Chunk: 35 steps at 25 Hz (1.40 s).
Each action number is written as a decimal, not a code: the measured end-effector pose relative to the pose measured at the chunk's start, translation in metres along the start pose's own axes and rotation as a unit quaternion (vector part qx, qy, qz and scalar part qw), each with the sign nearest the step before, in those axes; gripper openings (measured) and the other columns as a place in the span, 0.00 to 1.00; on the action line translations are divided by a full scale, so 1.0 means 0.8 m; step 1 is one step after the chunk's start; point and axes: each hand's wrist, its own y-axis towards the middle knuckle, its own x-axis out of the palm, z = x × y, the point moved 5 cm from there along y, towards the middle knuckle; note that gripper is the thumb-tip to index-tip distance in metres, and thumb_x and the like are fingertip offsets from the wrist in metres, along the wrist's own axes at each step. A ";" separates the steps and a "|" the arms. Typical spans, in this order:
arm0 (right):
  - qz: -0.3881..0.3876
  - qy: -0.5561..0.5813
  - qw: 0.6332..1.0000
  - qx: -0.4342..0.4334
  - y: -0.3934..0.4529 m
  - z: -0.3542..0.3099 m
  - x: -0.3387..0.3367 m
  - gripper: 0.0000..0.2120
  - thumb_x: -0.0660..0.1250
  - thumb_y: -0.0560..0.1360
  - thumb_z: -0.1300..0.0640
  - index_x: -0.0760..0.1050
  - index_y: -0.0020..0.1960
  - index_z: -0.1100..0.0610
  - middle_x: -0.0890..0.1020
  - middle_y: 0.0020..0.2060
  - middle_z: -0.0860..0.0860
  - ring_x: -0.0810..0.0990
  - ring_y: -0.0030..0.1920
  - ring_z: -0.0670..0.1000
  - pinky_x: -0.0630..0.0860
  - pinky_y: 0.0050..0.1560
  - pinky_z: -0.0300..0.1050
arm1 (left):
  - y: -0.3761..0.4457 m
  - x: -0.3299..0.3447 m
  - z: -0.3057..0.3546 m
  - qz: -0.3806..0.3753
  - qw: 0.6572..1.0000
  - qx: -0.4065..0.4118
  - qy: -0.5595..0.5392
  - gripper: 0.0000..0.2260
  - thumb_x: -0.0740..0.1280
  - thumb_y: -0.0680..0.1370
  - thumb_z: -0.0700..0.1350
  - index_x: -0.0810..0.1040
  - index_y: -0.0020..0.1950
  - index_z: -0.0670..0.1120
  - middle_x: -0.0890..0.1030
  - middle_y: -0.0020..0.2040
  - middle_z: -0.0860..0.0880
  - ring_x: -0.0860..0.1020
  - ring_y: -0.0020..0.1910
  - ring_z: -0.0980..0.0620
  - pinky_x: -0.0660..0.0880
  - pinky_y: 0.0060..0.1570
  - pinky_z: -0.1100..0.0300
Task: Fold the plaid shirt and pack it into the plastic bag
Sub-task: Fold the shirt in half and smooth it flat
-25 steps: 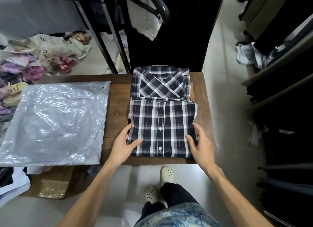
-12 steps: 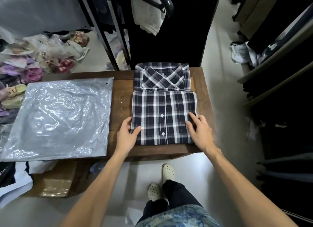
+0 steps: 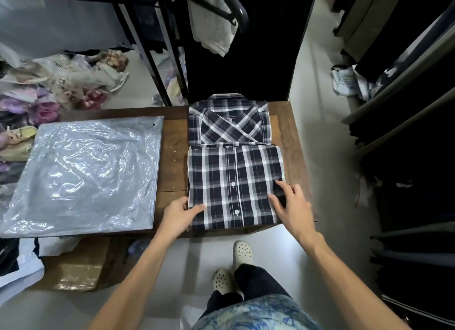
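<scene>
The folded plaid shirt [image 3: 235,172] lies on the table [image 3: 172,157], right of the plastic bag [image 3: 83,177]. The left hand [image 3: 178,216] pinches its near left corner; the right hand [image 3: 293,206] seems to rest on it, fingers spread.

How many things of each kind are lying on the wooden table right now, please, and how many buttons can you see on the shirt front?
Plaid shirt, folded, collar at the far end: 1
Plastic bag, flat, left of the shirt: 1
Total on the table: 2
White buttons showing on the shirt front: 2
Both hands, left hand and right hand, rest on the shirt's near corners.
</scene>
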 end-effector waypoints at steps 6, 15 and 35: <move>0.097 -0.122 0.976 -0.154 -0.007 -0.072 0.012 0.25 0.61 0.82 0.40 0.70 0.77 0.45 0.68 0.78 0.58 0.65 0.77 0.61 0.63 0.75 0.61 | -0.043 0.025 0.067 0.255 0.910 0.238 0.223 0.21 0.69 0.79 0.48 0.73 0.72 0.48 0.74 0.69 0.43 0.74 0.67 0.43 0.73 0.65 0.45; -0.011 -0.162 0.980 -0.112 0.000 -0.037 0.055 0.30 0.47 0.83 0.35 0.56 0.83 0.44 0.52 0.84 0.52 0.47 0.84 0.54 0.47 0.81 0.64 | -0.001 0.069 0.010 0.128 0.890 0.215 0.381 0.28 0.46 0.83 0.67 0.50 0.82 0.60 0.46 0.83 0.44 0.43 0.83 0.43 0.41 0.79 0.36; -0.133 -0.024 0.947 -0.290 -0.032 -0.006 -0.018 0.22 0.68 0.78 0.69 0.81 0.68 0.53 0.82 0.67 0.50 0.76 0.72 0.51 0.64 0.78 0.47 | -0.030 -0.023 -0.021 -0.062 0.887 0.394 0.234 0.20 0.75 0.75 0.37 0.82 0.63 0.55 0.82 0.65 0.57 0.74 0.69 0.61 0.60 0.78 0.43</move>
